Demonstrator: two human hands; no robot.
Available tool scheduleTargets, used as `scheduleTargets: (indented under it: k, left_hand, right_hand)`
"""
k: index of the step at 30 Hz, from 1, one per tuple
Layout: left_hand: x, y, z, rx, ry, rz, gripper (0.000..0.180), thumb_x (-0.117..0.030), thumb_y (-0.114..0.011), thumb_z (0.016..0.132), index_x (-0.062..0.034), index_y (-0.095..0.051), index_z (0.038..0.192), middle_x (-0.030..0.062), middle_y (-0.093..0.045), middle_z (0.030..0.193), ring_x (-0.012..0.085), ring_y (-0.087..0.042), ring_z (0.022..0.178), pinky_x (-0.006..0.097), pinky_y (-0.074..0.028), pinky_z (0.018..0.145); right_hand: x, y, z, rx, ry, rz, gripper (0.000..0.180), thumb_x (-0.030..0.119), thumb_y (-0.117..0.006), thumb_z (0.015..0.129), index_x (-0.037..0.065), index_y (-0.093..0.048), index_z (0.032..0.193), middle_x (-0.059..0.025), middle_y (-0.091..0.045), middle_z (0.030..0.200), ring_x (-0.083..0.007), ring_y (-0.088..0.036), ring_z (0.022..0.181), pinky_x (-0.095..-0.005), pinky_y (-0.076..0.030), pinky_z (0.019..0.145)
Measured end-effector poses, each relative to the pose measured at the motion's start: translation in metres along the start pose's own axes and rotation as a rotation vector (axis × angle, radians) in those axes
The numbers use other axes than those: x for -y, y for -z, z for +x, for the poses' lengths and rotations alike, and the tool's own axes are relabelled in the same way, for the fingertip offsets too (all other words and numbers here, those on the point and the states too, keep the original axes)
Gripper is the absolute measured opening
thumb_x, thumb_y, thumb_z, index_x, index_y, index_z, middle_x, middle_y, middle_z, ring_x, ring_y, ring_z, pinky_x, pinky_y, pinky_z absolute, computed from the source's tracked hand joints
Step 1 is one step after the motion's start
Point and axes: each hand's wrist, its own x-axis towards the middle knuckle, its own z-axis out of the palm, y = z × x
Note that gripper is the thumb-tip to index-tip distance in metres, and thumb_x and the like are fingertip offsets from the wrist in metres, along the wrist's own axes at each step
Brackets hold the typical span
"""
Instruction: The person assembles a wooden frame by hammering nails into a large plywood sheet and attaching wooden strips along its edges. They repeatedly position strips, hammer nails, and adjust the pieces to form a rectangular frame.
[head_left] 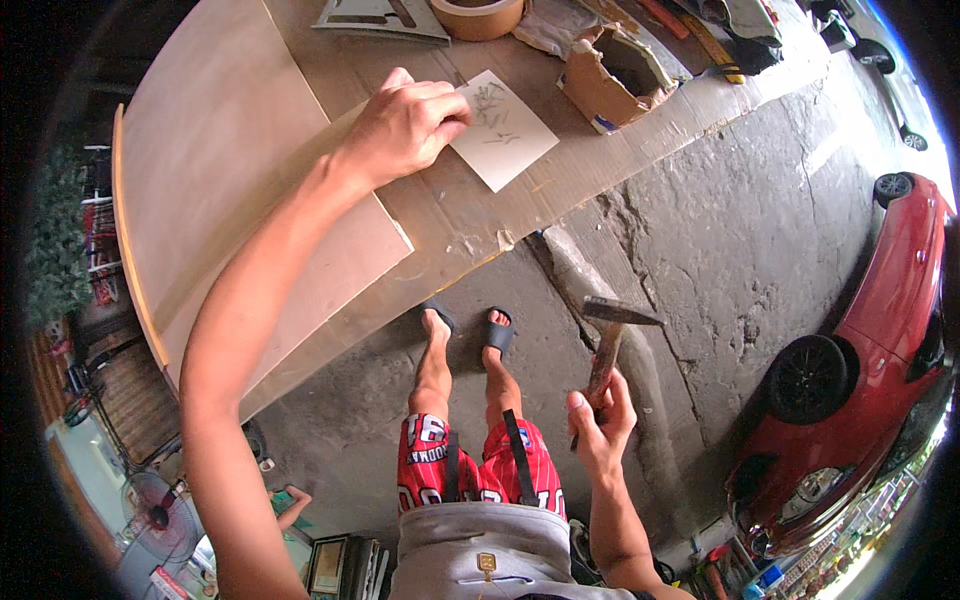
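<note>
My right hand is wrapped round the wooden handle of a hammer. The hammer is held up over the concrete floor, its dark metal head at the top. My left hand reaches over the workbench, its fingers curled and pinched together at the left edge of a white sheet of paper. What the fingertips hold, if anything, is hidden. Several small thin nails lie scattered on the paper. Under my left forearm a large pale wooden panel with a curved edge lies on the bench.
Right of the paper stands a torn cardboard box. Behind are a roll of brown tape and a grey metal plate. Cardboard covers the workbench. A red car is parked at the right. A fan stands lower left, near another person's arm.
</note>
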Motion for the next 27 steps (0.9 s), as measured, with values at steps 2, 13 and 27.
scheduleTargets:
  k: [2,13,27]
  left_hand:
    - [0.001,-0.011,0.003,-0.033,-0.03,0.001,0.007,-0.012,-0.066,0.077,-0.0064,-0.063,0.08,0.0055,-0.062,0.075,0.0214,-0.059,0.074,0.034,-0.036,0.073]
    - [-0.001,-0.019,0.027,-0.003,0.031,0.062,0.01,-0.017,-0.064,0.075,-0.0112,-0.07,0.08,0.0034,-0.064,0.074,0.0208,-0.061,0.072,0.035,-0.038,0.074]
    - [-0.003,-0.017,0.031,-0.01,0.055,-0.251,0.013,-0.011,-0.069,0.072,-0.0026,-0.062,0.08,0.0076,-0.065,0.075,0.0209,-0.063,0.068,0.032,-0.047,0.059]
  right_hand:
    - [-0.004,0.003,-0.004,0.032,-0.034,0.03,0.048,0.011,-0.069,0.085,-0.006,-0.048,0.124,0.0045,-0.047,0.074,-0.0043,-0.042,0.065,-0.0189,-0.036,0.058]
    - [-0.015,0.023,-0.009,-0.09,-0.084,0.011,0.044,0.011,-0.068,0.086,-0.004,-0.048,0.123,0.0063,-0.043,0.071,-0.0035,-0.04,0.063,-0.0189,-0.034,0.056]
    - [-0.017,0.028,-0.007,-0.069,-0.03,-0.025,0.042,0.008,-0.065,0.087,-0.002,-0.046,0.123,0.0028,-0.05,0.066,-0.0035,-0.045,0.049,-0.0195,-0.032,0.04]
